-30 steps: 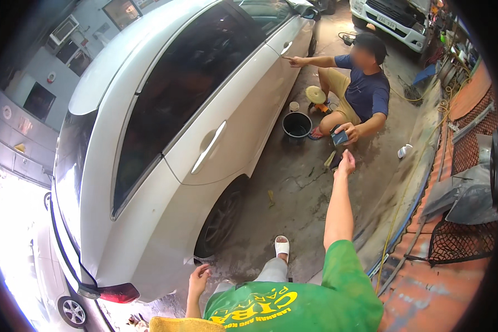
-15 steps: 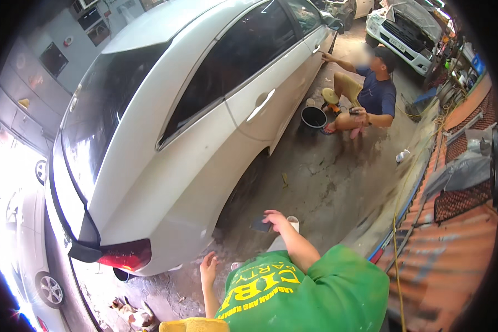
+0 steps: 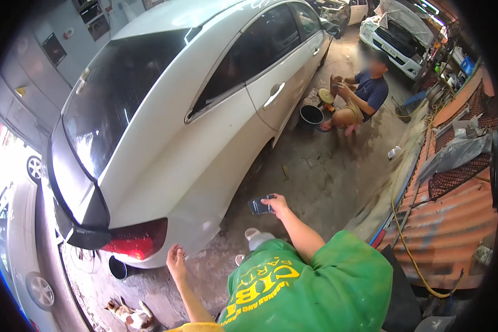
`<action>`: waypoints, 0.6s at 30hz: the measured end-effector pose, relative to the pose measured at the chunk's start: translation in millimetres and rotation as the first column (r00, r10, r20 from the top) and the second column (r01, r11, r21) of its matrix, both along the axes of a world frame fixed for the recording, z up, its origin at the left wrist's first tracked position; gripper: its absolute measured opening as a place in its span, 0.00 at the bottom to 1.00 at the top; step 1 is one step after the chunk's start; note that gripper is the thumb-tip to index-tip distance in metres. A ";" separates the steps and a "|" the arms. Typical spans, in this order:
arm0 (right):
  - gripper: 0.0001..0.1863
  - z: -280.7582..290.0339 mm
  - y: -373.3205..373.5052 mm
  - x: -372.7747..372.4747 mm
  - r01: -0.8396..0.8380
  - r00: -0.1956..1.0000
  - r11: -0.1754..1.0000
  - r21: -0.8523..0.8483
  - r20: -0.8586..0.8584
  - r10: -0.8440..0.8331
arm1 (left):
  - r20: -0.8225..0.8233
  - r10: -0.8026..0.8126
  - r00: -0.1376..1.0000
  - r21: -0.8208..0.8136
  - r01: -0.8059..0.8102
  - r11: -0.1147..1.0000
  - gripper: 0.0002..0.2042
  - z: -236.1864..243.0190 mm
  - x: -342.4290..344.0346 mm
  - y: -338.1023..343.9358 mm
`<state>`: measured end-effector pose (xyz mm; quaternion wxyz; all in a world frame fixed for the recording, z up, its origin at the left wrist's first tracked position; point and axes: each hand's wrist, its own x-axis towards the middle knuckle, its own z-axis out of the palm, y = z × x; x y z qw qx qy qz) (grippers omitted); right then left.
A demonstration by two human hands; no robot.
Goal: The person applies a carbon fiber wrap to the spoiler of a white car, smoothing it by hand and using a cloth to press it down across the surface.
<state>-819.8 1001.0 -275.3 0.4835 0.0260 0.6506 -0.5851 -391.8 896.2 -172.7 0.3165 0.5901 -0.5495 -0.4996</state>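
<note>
My right hand (image 3: 278,206) is shut on a small dark flat pad (image 3: 259,206), held out in front of me beside the rear wheel arch of the white car (image 3: 205,127). Lower down, my left hand (image 3: 176,260) holds nothing; its fingers rest against the bottom edge of the car's rear bumper, just right of the red tail light (image 3: 135,240). My green shirt fills the lower middle of the view.
A co-worker (image 3: 362,97) crouches by the car's front door beside a black bucket (image 3: 311,117). A second white vehicle (image 3: 404,33) stands at the back right. Orange corrugated sheeting (image 3: 454,221) and a yellow hose (image 3: 404,238) run along the right. A small animal (image 3: 130,316) lies behind the car.
My right hand reached out to the co-worker a second ago; it has drawn back toward me with the dark pad in it. The left hand stays at the bumper.
</note>
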 end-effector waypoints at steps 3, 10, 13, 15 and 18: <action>0.17 -26.4 -24.8 -1.1 0.028 0.999 0.999 -0.044 0.041 -0.027 | -0.048 0.007 0.999 -0.186 -0.016 0.982 0.14 42.8 -27.6 -29.1; 0.18 -32.5 -74.8 39.5 0.029 0.997 0.977 0.212 -0.071 -0.014 | 0.475 0.240 0.847 -0.742 0.238 0.627 0.19 133.5 -27.4 -133.3; 0.19 -45.4 -57.8 32.2 -0.012 0.995 0.985 0.171 0.105 -0.006 | 0.770 0.354 0.530 -0.544 0.259 0.798 0.26 146.5 -34.2 -176.2; 0.19 -62.3 -36.8 22.0 0.024 0.994 0.979 0.203 0.099 -0.044 | 0.861 0.308 0.406 -0.418 0.219 0.882 0.28 145.3 -31.9 -203.0; 0.17 -94.2 14.7 -2.7 0.136 0.981 0.965 0.222 0.103 -0.162 | 0.880 0.314 0.356 -0.400 0.201 0.894 0.30 130.6 -26.9 -234.0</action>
